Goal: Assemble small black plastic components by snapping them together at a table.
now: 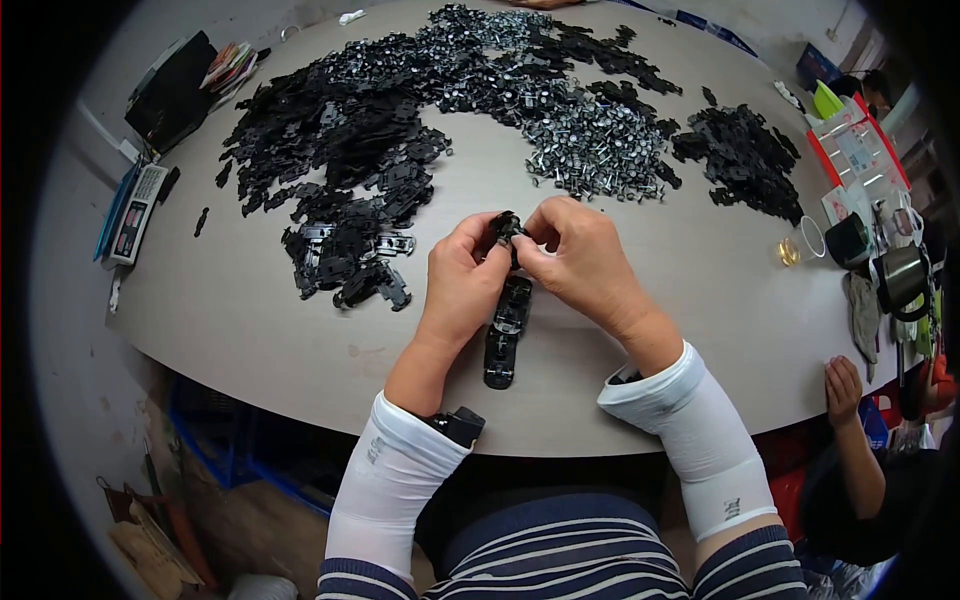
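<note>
My left hand [462, 280] and my right hand [582, 258] meet over the middle of the round grey table [230, 310], both pinching one small black plastic part [507, 228] between the fingertips. Just below the hands, a short row of assembled black parts [506, 334] lies on the table, running toward me. A big heap of flat black plastic pieces [350, 130] spreads over the left and far side. A pile of small silvery metal clips [590, 140] lies behind my right hand. White sleeves cover both forearms.
Another heap of black pieces [745, 155] lies at the far right. Cups and a metal mug [900, 275] stand at the right rim, a calculator [135, 210] at the left rim. Another person's hand [842, 390] rests at the table's right edge.
</note>
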The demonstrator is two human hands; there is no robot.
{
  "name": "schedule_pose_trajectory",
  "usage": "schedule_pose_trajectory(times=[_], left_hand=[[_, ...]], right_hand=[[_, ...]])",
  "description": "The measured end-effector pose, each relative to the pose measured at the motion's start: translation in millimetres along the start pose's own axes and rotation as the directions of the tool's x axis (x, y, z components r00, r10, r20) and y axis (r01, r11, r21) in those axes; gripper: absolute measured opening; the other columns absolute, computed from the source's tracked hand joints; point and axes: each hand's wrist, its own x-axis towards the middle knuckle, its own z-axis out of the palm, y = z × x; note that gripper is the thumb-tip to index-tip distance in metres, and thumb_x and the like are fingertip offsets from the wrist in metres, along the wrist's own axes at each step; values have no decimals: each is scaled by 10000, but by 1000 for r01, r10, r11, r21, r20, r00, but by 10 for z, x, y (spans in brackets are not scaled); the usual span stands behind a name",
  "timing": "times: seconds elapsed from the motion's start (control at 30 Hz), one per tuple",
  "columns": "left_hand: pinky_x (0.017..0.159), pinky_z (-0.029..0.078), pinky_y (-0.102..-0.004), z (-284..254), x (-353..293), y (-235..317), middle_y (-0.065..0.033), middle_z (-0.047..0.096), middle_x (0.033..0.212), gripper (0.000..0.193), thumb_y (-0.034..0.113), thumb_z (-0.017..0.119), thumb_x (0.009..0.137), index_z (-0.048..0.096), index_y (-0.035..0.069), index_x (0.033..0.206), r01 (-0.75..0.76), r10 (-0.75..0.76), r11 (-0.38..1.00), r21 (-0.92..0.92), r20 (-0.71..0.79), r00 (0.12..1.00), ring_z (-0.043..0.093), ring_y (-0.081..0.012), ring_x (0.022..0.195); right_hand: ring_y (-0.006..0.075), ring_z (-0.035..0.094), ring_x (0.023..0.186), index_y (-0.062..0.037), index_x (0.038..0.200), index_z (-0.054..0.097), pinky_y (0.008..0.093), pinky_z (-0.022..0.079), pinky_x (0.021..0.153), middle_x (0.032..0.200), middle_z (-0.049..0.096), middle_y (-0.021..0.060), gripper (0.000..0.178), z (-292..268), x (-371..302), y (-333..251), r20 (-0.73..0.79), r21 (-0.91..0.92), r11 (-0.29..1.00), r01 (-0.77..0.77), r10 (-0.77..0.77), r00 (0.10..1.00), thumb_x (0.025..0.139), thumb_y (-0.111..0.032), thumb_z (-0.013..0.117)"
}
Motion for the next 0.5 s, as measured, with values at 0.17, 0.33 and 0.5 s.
schedule_pose_trajectory(times=[0.17, 0.33, 0.5], left_hand=[[715, 532, -259, 38, -32, -9, -63, 691, 943, 257, 9, 604, 873, 639, -56, 1119, -119, 115, 985, 127, 37, 993, 639, -101, 789], [728, 541, -268, 20, -42, 18, -63, 687, 958, 279, 6, 608, 872, 631, -49, 1144, -137, 132, 975, 174, 43, 990, 654, -119, 817], [734, 547, -253, -44, -8, 166, -37, 658, 959, 203, 108, 585, 941, 613, 14, 1118, 258, -210, 876, -407, 159, 965, 637, -110, 813]], right_hand=[[309, 605, 639, 4, 718, 564, 407, 493, 609, 707, 602, 144, 174, -1, -5, -10, 5, -54, 997, -57, 58, 998, 759, -123, 675], [311, 607, 654, 3, 718, 556, 406, 492, 614, 718, 603, 142, 174, 16, -8, -37, -22, -54, 997, -57, 56, 998, 761, -112, 680], [294, 620, 703, 3, 788, 610, 386, 504, 639, 756, 605, 128, 100, 18, -7, -8, -36, 35, 998, 45, -44, 998, 786, -64, 684]])
